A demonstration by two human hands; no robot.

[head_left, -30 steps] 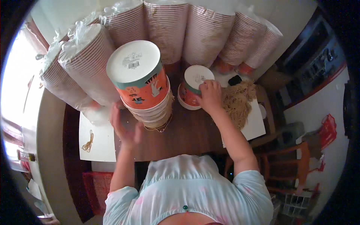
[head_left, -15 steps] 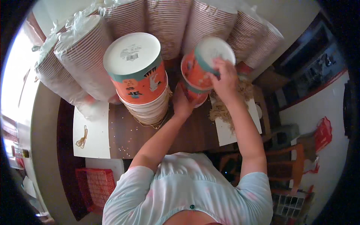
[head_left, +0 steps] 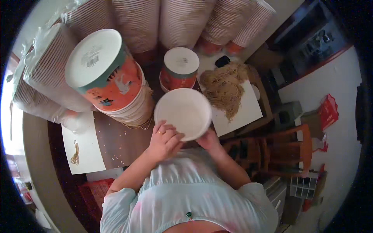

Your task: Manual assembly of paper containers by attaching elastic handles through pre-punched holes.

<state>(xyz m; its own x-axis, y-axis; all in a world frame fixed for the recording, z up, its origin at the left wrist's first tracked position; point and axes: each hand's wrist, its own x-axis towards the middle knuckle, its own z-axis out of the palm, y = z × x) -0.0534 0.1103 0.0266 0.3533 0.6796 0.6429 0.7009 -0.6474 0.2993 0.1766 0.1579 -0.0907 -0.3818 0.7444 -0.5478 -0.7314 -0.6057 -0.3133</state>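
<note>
a white-lined paper tub [head_left: 186, 110] is now held mouth up over the table [head_left: 123, 141], close in front of the body. half a second ago an orange tub is seen base up in the right hand, over the small upside-down stack [head_left: 180, 80]. it appears that this same tub has been lifted clear and flipped, so that its bare inside and rim are exposed to view and within reach of both hands, while its printed outside is turned away.

by the left hand [head_left: 166, 141] the near left rim is covered: its fingers are bent and kept near one another, but whether the rim is pinched cannot be told. by the right hand [head_left: 210, 140] the near right wall is gripped from outside and below; its fingertips are hidden behind the tub.

behind the held tub, the small stack is left standing base up. to the left, a tall upside-down stack [head_left: 120, 83] is topped by an orange-and-green tub, and tan cord [head_left: 134, 118] is wrapped about its lower part. to the right, a tangled heap of tan cord [head_left: 224, 87] is spread on a white board [head_left: 248, 106]. at the far left, a loose hank of cord [head_left: 75, 152] is laid on a white sheet [head_left: 89, 155]. the back is lined with bagged nested tubs [head_left: 186, 23].
</note>
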